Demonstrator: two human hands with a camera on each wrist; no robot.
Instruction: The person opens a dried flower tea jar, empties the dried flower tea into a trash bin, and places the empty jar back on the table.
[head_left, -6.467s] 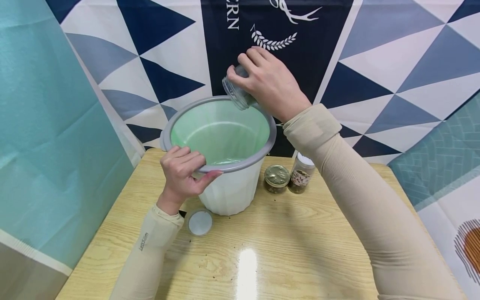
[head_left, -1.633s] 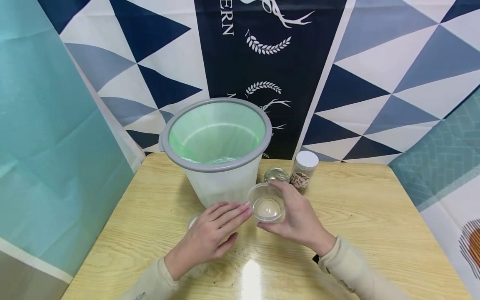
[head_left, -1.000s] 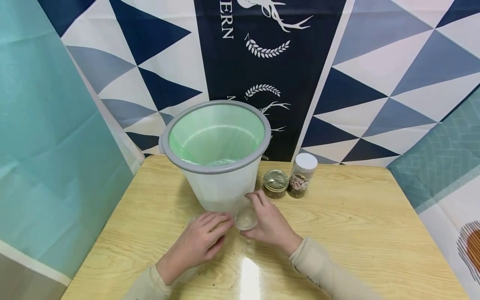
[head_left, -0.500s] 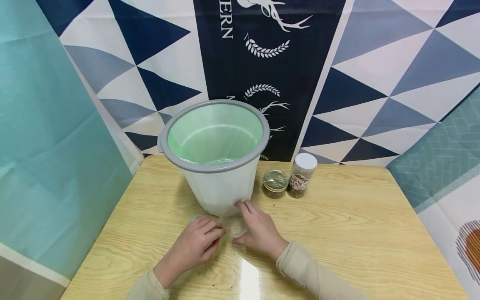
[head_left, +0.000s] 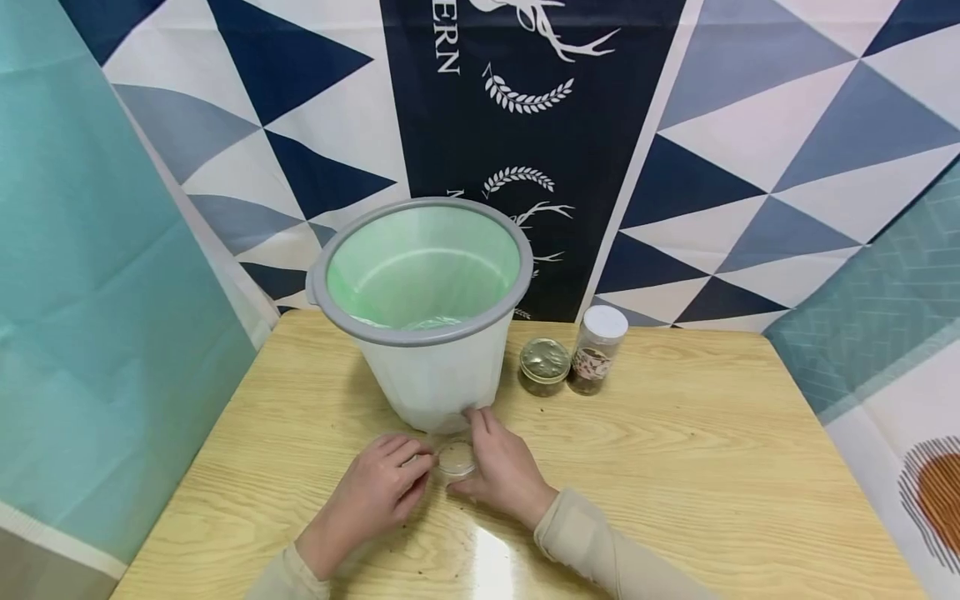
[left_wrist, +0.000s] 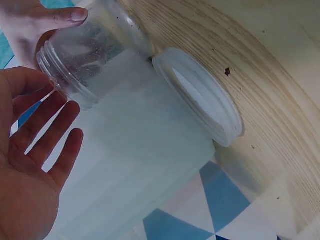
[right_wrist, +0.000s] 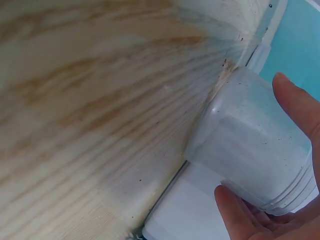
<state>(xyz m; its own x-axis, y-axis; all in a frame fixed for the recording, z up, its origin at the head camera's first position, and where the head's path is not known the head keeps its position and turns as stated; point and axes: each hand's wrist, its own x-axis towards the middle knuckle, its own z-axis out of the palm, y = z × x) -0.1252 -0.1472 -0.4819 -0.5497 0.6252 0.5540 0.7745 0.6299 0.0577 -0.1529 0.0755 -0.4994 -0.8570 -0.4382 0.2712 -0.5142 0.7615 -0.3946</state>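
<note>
A clear, empty-looking plastic jar (head_left: 456,458) with a threaded mouth stands on the wooden table by the base of the white bin (head_left: 446,375). My right hand (head_left: 506,477) holds it from the right, thumb and fingers spread round its sides; the right wrist view shows the jar (right_wrist: 250,135) between them. At the jar's left is my left hand (head_left: 375,483), its fingers relaxed and at the threaded mouth, holding nothing. A white lid (left_wrist: 197,97) lies beside the jar in the left wrist view; in the head view my left hand hides it.
Right of the bin stand a low jar with a gold lid (head_left: 545,358) and a taller jar with a white lid (head_left: 605,323), both with dark contents. Small dark crumbs dot the table (head_left: 675,467). Patterned cloth (head_left: 487,125) hangs behind.
Earlier my right hand tipped the jar over the bin while the left gripped the rim. Since then the left released the rim, and the right brought the jar down to the table.
</note>
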